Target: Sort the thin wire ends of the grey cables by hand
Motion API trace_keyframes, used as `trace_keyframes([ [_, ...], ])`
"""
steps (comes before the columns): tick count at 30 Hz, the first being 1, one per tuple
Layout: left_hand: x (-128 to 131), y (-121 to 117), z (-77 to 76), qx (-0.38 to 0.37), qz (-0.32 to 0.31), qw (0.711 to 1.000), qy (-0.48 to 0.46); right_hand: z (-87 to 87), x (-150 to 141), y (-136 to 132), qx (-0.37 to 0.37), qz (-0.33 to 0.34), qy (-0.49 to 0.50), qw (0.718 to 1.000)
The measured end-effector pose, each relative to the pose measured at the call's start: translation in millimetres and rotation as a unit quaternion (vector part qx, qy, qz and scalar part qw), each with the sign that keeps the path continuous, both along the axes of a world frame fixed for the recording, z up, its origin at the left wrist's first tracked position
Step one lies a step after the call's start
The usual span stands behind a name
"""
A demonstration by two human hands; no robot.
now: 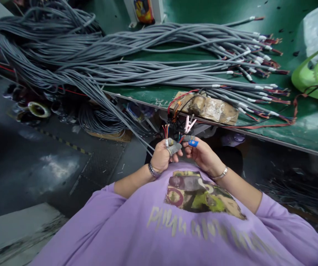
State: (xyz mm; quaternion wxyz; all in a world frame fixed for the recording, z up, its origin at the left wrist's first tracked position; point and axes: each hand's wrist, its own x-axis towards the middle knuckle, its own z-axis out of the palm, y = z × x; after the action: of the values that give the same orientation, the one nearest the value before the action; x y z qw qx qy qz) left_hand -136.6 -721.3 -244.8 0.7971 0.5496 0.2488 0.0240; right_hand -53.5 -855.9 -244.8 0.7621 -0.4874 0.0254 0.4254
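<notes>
My left hand is closed around the end of a grey cable, whose loose coloured wires stick up past a white band. Grey covers wrap some of its fingertips. Close beside it, my right hand pinches some red and blue wires between thumb and fingers. One of its fingers has a grey cover, and a blue piece is on the thumb. Just beyond the hands, a pink clip stands at the bench edge. Whether both wire groups belong to one cable cannot be made out.
A large bundle of grey cables lies across the green bench, stripped ends to the right. Taped cardboard sits at the front edge. A green basket-like object stands right. Coiled cable lies below the bench.
</notes>
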Motion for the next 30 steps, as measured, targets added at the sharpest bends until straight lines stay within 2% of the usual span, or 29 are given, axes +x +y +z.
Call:
trace_keyframes([
  [3, 1.0, -1.4, -1.9, 0.005, -0.004, 1.000, 0.015, 0.8, -1.3, 4.0, -0.025, 0.040, -0.089, 0.995],
  [6, 1.2, -3.2, -3.9, 0.010, -0.007, 1.000, 0.016, -0.1, 0.0, 8.1, -0.055, 0.039, -0.144, 0.987],
  [16, 0.9, -4.0, -7.0, 0.018, 0.017, 1.000, 0.010, -1.9, -3.1, 9.2, -0.043, 0.016, -0.068, 0.997],
  [18, 2.2, -2.1, -4.7, 0.018, -0.026, 0.999, 0.009, -0.3, -4.7, 9.9, -0.045, -0.008, -0.088, 0.995],
  [21, 3.5, 1.1, -0.6, 0.023, -0.130, 0.991, 0.016, 3.7, -6.0, 10.1, -0.052, -0.024, -0.151, 0.987],
  [23, 3.4, 1.9, 0.1, 0.034, -0.150, 0.988, 0.015, 5.7, -5.9, 9.9, -0.056, -0.025, -0.177, 0.982],
  [26, 2.5, 0.3, -3.1, 0.037, -0.070, 0.997, -0.006, 5.2, -5.5, 9.6, -0.063, -0.032, -0.183, 0.981],
  [30, 1.5, -3.2, -8.0, 0.003, 0.038, 0.999, -0.027, 2.1, -7.7, 7.2, -0.066, -0.019, -0.186, 0.980],
])
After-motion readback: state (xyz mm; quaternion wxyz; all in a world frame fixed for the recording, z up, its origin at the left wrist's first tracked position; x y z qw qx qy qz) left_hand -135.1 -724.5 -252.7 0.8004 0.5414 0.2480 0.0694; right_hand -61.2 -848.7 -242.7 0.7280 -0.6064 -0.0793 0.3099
